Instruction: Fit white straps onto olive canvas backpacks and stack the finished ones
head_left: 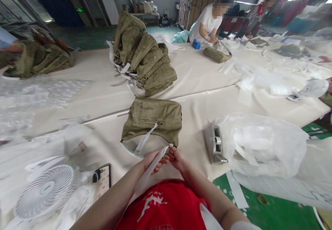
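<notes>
Both of my hands meet at the table's front edge, just below an olive green bag (pixel 160 114) lying flat. A long white strip (pixel 155 161) runs between them and hangs down over my left forearm. My left hand (pixel 155 161) has its fingers curled around the strip. The fingertips of my right hand (pixel 176 155) pinch the strip's upper end. Another white strip (pixel 146 138) is tied to the zipper on the bag. The bag's pale lining or flap faces me.
Stacked olive bags (pixel 147 57) lie behind. A tape dispenser (pixel 214 143) and a clear plastic bag (pixel 264 143) are at the right. A white fan (pixel 46 190) and a phone (pixel 103 180) lie at the left. A person (pixel 207 22) handles a bag across the table.
</notes>
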A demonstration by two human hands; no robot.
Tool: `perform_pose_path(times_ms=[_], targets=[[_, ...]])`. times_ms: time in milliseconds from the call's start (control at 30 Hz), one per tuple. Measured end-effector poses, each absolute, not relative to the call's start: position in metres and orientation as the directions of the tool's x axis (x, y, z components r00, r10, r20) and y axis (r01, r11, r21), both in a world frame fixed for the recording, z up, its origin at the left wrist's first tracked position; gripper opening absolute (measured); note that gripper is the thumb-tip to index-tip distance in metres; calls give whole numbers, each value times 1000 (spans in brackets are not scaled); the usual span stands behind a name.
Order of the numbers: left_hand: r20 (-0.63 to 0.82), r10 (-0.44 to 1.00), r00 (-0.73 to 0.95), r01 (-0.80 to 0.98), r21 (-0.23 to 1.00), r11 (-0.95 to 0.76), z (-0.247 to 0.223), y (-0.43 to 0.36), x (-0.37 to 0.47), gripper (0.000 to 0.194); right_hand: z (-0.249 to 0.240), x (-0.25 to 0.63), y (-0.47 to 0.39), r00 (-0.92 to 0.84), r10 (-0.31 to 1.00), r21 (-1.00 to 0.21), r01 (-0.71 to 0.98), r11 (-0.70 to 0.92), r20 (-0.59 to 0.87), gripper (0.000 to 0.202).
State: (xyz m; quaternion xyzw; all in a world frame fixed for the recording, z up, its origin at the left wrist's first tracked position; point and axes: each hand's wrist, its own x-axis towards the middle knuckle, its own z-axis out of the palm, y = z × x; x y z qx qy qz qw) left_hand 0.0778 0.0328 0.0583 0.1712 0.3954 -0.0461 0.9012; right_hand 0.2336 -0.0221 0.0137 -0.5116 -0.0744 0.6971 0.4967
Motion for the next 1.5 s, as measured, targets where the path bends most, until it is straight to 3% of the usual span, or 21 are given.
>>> perform_pose_path(times_ms=[100,167,233,400,500,600,800,900,967,1000,1067,1100,1167,1267,1367,1500], targets=[[-675,38,737,222,295,929,69,42,62,38,11,251,-4,107,732,-518,-774,-363,-673,40],[-662,81,745,219,358,908,74,45,54,36,10,259,5,152,698,-510,-790,-340,-700,43],[-690,112,715,242,395,886,77,44,51,39,9,261,9,199,672,-538,-770,-343,-714,45],[-804,195,561,354,446,822,81,34,45,74,3,255,5,335,709,-706,-632,-320,-621,42],[-804,336,490,470,568,676,90,28,33,73,-1,255,0,386,716,-768,-549,-328,-582,41],[-754,458,471,587,656,474,102,24,20,58,-3,256,-4,383,729,-788,-511,-345,-568,40],[-588,644,490,690,713,126,109,26,4,50,-1,257,-6,394,722,-808,-432,-402,-569,39],[-581,656,482,695,710,117,108,28,-3,48,11,264,-8,355,705,-788,-216,-577,-614,42],[-578,647,498,690,716,109,107,29,-6,46,29,266,-9,354,740,-760,110,-641,-573,50],[-571,644,509,687,720,96,106,29,-7,46,40,265,-9,347,796,-747,296,-595,-496,51],[-553,642,531,685,726,59,105,29,-7,45,63,256,-7,206,945,-731,599,-327,-254,40],[-544,645,537,686,726,41,105,29,-6,45,74,248,-4,61,990,-721,679,-137,-130,29],[-525,658,539,693,721,7,104,29,-4,43,88,227,4,-287,958,-695,684,222,23,22],[-496,688,530,710,703,-40,104,30,-1,40,97,199,20,-619,785,-619,626,475,-25,25],[-495,694,522,725,687,-55,105,31,-1,38,98,188,32,-666,728,-551,674,492,-165,28],[-489,675,552,714,696,-80,108,32,-1,39,100,193,40,-689,693,-569,663,486,-211,30]])
